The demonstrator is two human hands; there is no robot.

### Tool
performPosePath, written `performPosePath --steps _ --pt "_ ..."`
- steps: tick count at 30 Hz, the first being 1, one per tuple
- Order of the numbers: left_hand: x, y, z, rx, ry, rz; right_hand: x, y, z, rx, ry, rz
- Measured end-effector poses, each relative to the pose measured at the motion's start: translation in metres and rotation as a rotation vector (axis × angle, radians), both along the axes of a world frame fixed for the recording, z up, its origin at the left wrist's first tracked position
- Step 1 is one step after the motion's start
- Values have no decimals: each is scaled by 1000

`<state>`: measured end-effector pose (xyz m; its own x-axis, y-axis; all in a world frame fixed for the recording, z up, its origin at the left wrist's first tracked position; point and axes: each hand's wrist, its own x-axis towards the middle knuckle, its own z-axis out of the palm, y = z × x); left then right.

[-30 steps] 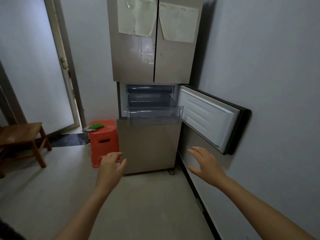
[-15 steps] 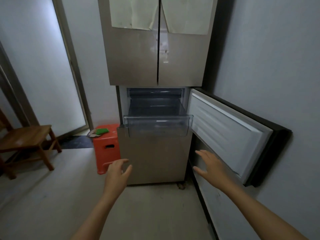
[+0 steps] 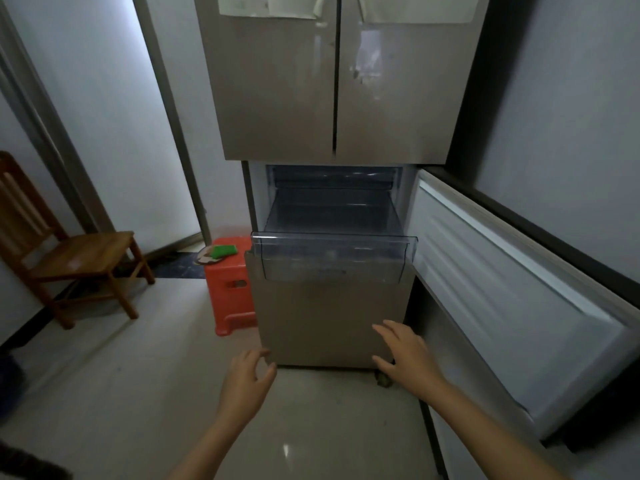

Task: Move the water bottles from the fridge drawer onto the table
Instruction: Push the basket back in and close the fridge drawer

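A: Where are the water bottles?
B: I cannot tell; the clear fridge drawer [image 3: 332,261] stands pulled out of the open compartment [image 3: 259,195], and its walls show only dim reflections, so I cannot make out what lies inside.
A: Any other container?
B: 1 more clear bin [image 3: 334,176] sits higher and further back in the same compartment; what it holds is too dark to tell.
A: And the hands?
B: Both hang in the air below the drawer, apart from it; the left hand [image 3: 247,379] has loosely spread fingers and grips nothing; the right hand [image 3: 405,355] is flat, fingers straight, holding nothing.
A: Around them?
B: The compartment door [image 3: 502,289] hangs open on the right; the fridge's 2 upper doors [image 3: 277,91] are closed, with paper sheets [image 3: 266,6] on them; a red stool [image 3: 230,292] stands just beside the fridge, a green item [image 3: 224,251] on top; a wooden chair [image 3: 79,258] stands well apart, further left.
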<state>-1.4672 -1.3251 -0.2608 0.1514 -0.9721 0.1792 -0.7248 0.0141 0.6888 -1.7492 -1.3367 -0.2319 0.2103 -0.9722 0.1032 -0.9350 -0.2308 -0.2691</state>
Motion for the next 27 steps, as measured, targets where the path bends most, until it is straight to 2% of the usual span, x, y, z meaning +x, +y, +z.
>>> performPosePath --steps 6,11,13,17,21,27 --pt "2 -72 -20 -30 -2 12 -4 -68 -12 -164 103 0" --pt "5 -156 -15 -199 -267 -42 3 -137 -8 -273 399 102" --pt "1 -183 -11 -230 -359 -77 12 -164 -5 -288 455 132" --pt "5 -242 -17 -263 -508 -140 28 -218 -7 -313 414 45" --pt "17 -279 -30 -245 -582 -144 17 -231 -30 -274 363 -70" --pt "21 -313 -31 -235 -718 -141 -2 -249 -40 -285 392 -173"
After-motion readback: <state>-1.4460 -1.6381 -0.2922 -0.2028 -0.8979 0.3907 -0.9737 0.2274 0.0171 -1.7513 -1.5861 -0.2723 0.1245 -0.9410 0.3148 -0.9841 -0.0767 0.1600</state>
